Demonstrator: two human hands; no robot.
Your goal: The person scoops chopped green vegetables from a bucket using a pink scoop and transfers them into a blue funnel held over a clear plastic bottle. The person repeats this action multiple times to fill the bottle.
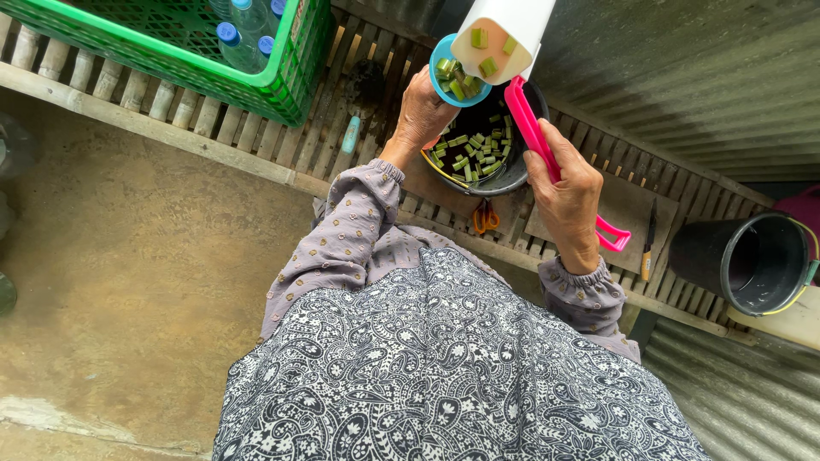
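Observation:
My right hand (566, 196) grips the pink handle (530, 128) of a white scoop-like board (504, 38), tilted above a dark bowl (512, 171) on a slatted bench. Green cut vegetable pieces (475, 149) lie in the bowl, and two cling to the white board. My left hand (420, 111) holds a small blue cup (444, 81) with more green pieces at the bowl's far left rim.
A green crate (282, 81) with blue-capped bottles stands at the back left. Orange scissors (485, 218) lie on the bench below the bowl. A wooden board (632, 209) with a knife (649, 248) lies to the right, beside a black bucket (747, 265). Concrete floor is at the left.

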